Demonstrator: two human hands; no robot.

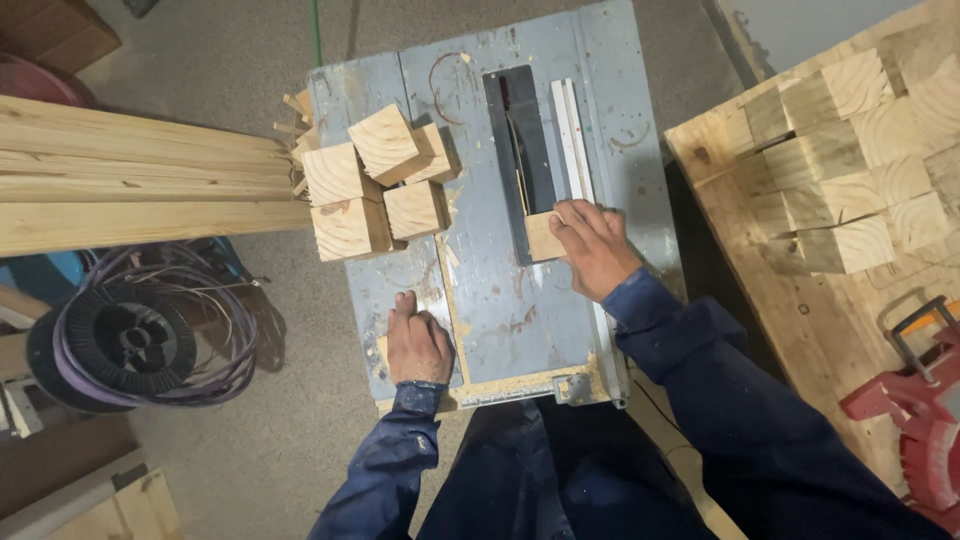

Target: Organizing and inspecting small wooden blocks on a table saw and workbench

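A grey table saw (495,300) stands in front of me, its blade slot (520,150) running away from me. My right hand (592,245) rests on a small wooden block (541,237) at the near end of the slot, beside the metal fence rail (572,140). My left hand (417,343) lies flat on the near left part of the saw top, fingers together, over a thin pale piece of wood that shows only at its edge. Several cut wooden blocks (375,185) are piled at the far left of the saw top.
Long planks (130,175) lie to the left, ends meeting the block pile. A black cable spool (130,345) sits on the floor at left. On the right, a wooden surface (780,290) carries more stacked blocks (850,150), with a red power tool (915,410) at its near end.
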